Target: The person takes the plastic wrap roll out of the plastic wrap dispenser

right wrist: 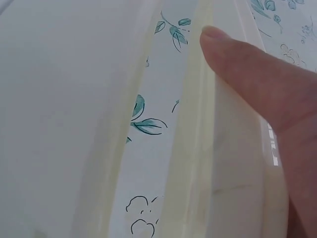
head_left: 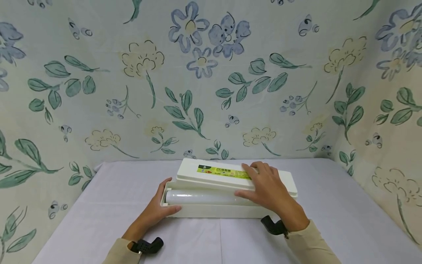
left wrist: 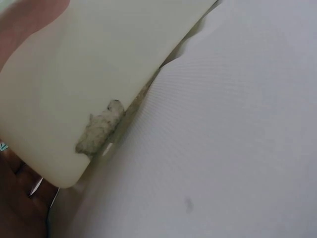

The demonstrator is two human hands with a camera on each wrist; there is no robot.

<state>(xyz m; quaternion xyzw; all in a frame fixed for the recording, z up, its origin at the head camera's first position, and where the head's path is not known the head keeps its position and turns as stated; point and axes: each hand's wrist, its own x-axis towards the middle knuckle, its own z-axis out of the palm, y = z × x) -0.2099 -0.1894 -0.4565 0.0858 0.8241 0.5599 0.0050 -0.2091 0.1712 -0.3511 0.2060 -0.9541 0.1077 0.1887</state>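
Note:
A long white cling film box (head_left: 214, 211) lies crosswise on the cloth. Inside it shows a pale, shiny film roll (head_left: 201, 197). The white lid (head_left: 189, 172), with a green and yellow label, sits askew above the box, leaving its front side uncovered. My left hand (head_left: 155, 207) grips the box's left end, thumb along the front wall. With the right hand (head_left: 268, 189) I hold the lid near its right part, fingers over the top and thumb (right wrist: 247, 64) at the front edge. In the right wrist view a gap separates the lid from the box.
A white cloth (head_left: 184, 242) covers the table. Behind it and at the sides hangs a floral backdrop (head_left: 204, 146). On each wrist sits a black strap mount, the left mount (head_left: 150, 245) and the right mount (head_left: 273, 225). A greyish patch (left wrist: 101, 131) marks the box's wall.

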